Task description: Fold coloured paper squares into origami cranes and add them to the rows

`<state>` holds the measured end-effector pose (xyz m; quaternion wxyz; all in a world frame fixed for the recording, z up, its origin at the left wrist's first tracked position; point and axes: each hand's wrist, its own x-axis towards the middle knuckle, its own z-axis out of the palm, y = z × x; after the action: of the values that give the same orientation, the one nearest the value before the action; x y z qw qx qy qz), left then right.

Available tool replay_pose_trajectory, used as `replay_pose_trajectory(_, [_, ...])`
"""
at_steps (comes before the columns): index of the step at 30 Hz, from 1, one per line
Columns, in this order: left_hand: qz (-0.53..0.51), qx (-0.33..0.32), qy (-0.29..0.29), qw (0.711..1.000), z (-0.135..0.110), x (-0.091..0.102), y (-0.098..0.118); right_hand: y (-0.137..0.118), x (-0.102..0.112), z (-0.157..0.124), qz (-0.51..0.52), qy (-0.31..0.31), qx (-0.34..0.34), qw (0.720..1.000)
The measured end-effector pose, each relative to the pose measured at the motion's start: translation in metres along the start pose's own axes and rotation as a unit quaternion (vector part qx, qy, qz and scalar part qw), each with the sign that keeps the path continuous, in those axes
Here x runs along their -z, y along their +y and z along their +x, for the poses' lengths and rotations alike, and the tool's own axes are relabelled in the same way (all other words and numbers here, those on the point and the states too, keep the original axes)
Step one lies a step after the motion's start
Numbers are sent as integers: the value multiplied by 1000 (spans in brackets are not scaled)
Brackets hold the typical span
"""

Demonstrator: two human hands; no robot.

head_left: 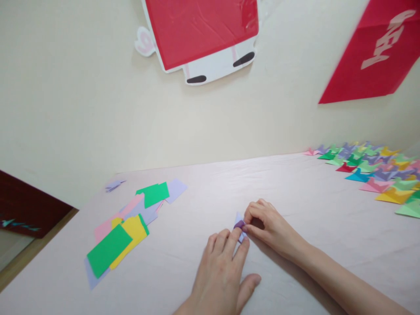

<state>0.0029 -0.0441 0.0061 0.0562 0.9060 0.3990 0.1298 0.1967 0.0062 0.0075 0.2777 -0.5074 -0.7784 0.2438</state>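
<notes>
A small folded piece of purple origami paper point(239, 225) lies on the table between my two hands, showing a darker purple fold and paler lilac points. My left hand point(220, 265) rests flat with its fingers stretched out, the fingertips pressing on the near side of the paper and the thumb apart. From the right, my right hand point(267, 223) pinches the paper's edge between thumb and forefinger, the other fingers curled. Fingers cover part of the paper, so its full shape is hidden.
Loose coloured paper sheets point(110, 250) lie overlapping on the left of the cloth-covered table point(183, 280). Small lilac pieces point(114, 185) sit behind them. Rows of folded paper figures point(374, 185) stand at the right. A wall point(203, 127) with red decorations point(374, 57) borders the table's back.
</notes>
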Motion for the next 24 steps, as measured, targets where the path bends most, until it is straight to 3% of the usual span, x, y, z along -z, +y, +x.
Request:
replay_pose_trajectory(16, [-32,17,-36,999,1,3,4,0,6,1,40,-17,52,998])
replay_pose_trajectory(24, [-37,15,-19,999,3,1,2,0,4,5,69,3,38,997])
